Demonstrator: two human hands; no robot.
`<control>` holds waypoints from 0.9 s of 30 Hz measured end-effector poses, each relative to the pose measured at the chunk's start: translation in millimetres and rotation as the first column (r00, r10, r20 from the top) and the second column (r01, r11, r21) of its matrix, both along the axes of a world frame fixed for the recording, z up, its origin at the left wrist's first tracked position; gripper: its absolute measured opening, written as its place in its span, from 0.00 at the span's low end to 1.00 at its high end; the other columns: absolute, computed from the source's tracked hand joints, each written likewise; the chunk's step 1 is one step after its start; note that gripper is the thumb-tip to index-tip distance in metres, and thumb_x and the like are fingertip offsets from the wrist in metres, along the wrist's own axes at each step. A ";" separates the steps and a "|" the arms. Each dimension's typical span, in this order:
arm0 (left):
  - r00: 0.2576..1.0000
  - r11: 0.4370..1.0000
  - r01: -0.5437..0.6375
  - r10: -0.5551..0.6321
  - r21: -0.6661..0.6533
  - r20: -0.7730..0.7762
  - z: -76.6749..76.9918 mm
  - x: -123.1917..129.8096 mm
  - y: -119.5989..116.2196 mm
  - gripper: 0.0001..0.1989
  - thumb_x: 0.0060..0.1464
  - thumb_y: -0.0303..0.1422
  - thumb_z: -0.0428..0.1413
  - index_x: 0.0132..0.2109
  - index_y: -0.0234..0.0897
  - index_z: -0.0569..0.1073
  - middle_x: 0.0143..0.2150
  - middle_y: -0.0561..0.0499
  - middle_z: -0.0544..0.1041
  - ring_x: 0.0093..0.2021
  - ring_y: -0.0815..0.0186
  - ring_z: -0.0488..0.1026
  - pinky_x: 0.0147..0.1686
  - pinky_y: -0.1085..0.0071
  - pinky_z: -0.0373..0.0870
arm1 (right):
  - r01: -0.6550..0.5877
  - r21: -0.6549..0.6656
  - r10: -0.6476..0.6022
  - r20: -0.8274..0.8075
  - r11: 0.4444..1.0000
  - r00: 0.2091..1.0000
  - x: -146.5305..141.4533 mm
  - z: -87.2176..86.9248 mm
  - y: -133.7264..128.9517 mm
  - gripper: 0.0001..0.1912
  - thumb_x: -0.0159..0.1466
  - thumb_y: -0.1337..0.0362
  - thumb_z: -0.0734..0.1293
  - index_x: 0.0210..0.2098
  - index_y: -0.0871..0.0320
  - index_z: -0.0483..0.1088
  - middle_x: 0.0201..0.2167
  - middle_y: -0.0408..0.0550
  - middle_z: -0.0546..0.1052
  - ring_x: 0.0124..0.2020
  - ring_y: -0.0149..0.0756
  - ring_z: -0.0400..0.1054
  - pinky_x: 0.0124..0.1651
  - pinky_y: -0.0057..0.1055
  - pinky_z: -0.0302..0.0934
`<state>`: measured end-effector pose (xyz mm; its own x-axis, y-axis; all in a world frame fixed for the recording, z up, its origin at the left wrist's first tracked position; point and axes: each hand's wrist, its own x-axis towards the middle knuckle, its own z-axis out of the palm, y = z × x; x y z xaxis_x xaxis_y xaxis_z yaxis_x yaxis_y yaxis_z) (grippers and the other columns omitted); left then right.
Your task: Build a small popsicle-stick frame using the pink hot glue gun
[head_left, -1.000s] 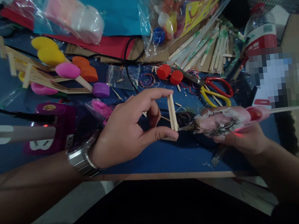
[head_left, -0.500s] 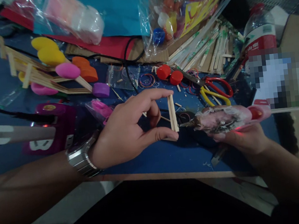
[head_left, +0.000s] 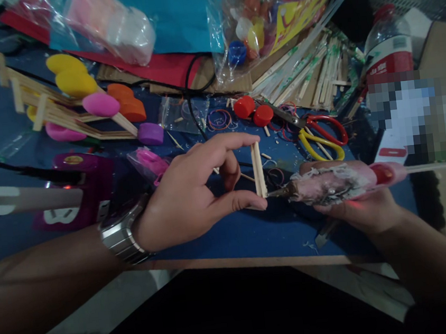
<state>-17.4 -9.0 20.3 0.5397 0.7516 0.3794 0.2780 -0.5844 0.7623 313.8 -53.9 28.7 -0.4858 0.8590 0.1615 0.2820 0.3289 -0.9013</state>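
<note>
My left hand (head_left: 193, 191) pinches a small piece of wooden sticks (head_left: 259, 169) by its two ends, between thumb and forefinger. A metal watch is on that wrist. My right hand (head_left: 365, 210) is wrapped round a pink hot glue gun (head_left: 332, 183), its body smeared with dried glue. The gun's metal nozzle points left and meets the lower end of the wooden piece near my left thumb. A clear glue stick (head_left: 438, 166) sticks out of the gun's back. Most of my right fingers are hidden beneath the gun.
Red-and-yellow scissors (head_left: 319, 135) and red caps (head_left: 253, 112) lie beyond my hands. A wooden stick model with foam shapes (head_left: 99, 105) stands at left, behind a purple power socket (head_left: 78, 193). Loose sticks (head_left: 317, 77) and a bottle (head_left: 389, 48) are at back right. A cutter (head_left: 325, 232) lies near the table edge.
The glue gun has shifted very slightly down, its nozzle tip staying by the lower end of the wooden piece. My left hand has barely moved.
</note>
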 end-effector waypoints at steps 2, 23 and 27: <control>1.000 1.000 0.006 -0.006 0.005 -0.001 -0.1 0.0 0.0 0.34 0.69 0.57 0.72 0.70 0.42 0.80 0.38 0.54 0.80 0.34 0.65 0.79 0.43 0.67 0.84 | -0.009 -0.012 0.009 -0.005 1.000 1.000 -0.5 0.7 0.0 0.15 0.72 0.58 0.83 0.57 0.36 0.90 0.45 0.41 0.92 0.45 0.43 0.89 0.53 0.35 0.85; 1.000 1.000 0.002 -0.001 0.019 -0.020 -1.2 -0.9 -1.7 0.37 0.68 0.59 0.73 0.72 0.42 0.79 0.38 0.55 0.81 0.34 0.65 0.80 0.46 0.66 0.83 | -0.029 -0.036 0.027 -0.056 0.999 0.998 -5.2 4.3 3.2 0.25 0.71 0.64 0.82 0.63 0.31 0.88 0.51 0.38 0.94 0.52 0.44 0.92 0.66 0.35 0.85; 1.000 1.000 0.009 -0.009 0.025 -0.005 -0.6 0.0 -1.5 0.35 0.70 0.59 0.72 0.71 0.43 0.80 0.37 0.56 0.80 0.34 0.66 0.79 0.44 0.66 0.81 | -0.020 -0.043 0.018 -0.043 0.999 0.999 -5.3 5.0 2.2 0.25 0.72 0.62 0.82 0.64 0.28 0.88 0.52 0.37 0.94 0.51 0.43 0.92 0.65 0.35 0.85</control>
<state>-17.4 -10.5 19.6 0.5486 0.7369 0.3951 0.2766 -0.6058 0.7460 308.5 -51.8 33.7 -0.4953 0.8565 0.1454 0.2375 0.2945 -0.9257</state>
